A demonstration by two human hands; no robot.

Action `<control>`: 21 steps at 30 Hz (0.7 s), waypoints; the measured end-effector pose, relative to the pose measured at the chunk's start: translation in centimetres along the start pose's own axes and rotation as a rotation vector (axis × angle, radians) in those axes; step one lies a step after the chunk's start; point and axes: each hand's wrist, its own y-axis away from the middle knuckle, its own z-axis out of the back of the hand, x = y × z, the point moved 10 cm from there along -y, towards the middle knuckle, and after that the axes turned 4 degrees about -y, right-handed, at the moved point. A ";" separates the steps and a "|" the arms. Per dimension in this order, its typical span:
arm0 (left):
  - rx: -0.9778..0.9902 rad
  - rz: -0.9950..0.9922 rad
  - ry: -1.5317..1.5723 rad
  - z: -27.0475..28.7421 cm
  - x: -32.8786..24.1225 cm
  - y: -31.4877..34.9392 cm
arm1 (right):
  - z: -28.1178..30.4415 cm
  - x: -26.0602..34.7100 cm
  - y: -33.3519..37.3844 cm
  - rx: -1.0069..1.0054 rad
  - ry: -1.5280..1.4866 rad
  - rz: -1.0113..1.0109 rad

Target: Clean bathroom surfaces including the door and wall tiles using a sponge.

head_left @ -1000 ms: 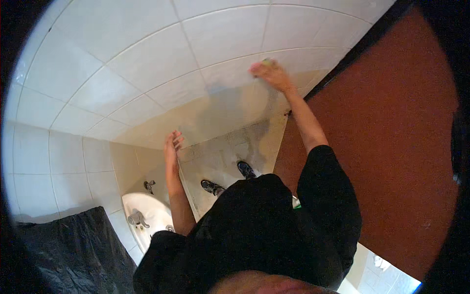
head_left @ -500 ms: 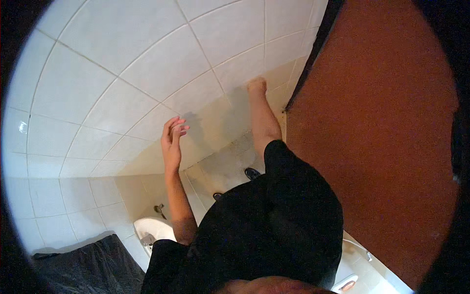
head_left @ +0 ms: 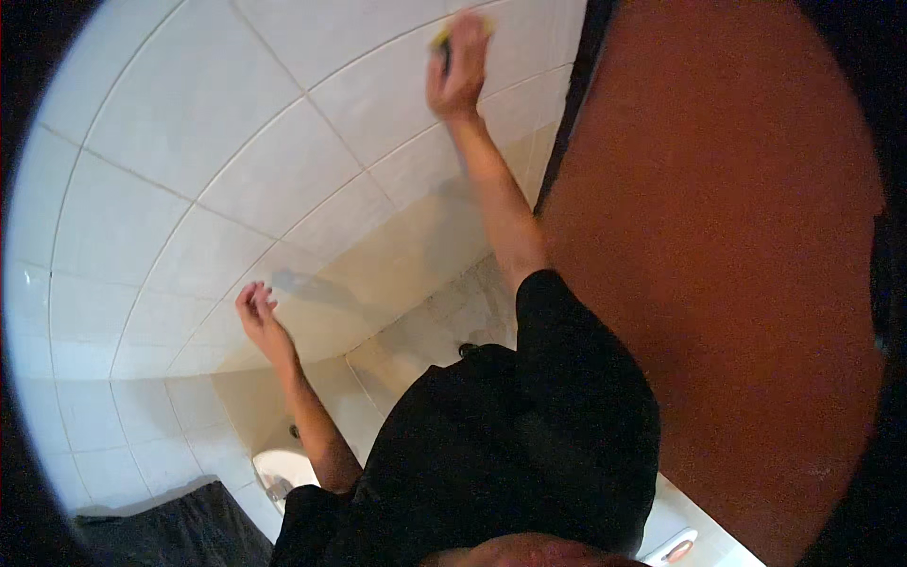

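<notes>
My right hand (head_left: 461, 83) is raised high against the white tiled wall (head_left: 255, 109). Under its fingers is a sponge (head_left: 440, 40), with yellow edges showing and a dark part beside the thumb; the palm and fingers cover most of it. My left hand (head_left: 259, 317) hangs lower and to the left, in front of the same wall. Its fingers are loosely bent and apart, with nothing visible in them. The hand casts a shadow on the tiles and appears not to touch them.
A reddish-brown panel (head_left: 718, 236) with a dark edge stands close on my right. At lower left are a white basin (head_left: 282, 466) and a black sheet-like covering (head_left: 179, 529). A dark shoe (head_left: 467, 350) shows on the floor (head_left: 453, 307). A white fixture (head_left: 673, 546) lies lower right.
My right hand has swept up the wall from near its yellowish lower band, and the sponge has come into sight. My left hand has moved left and lower.
</notes>
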 end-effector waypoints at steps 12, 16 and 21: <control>0.040 -0.556 -0.204 -7.7 -12.9 -0.1 | 2.8 -12.0 -3.0 -0.540 0.156 -0.547; -0.058 -0.359 -0.180 -5.3 -6.1 -2.4 | -6.1 7.8 -10.0 -0.231 0.065 0.024; 0.022 -0.058 -0.048 -6.1 1.3 -1.1 | -15.8 17.6 7.7 0.341 -0.049 0.343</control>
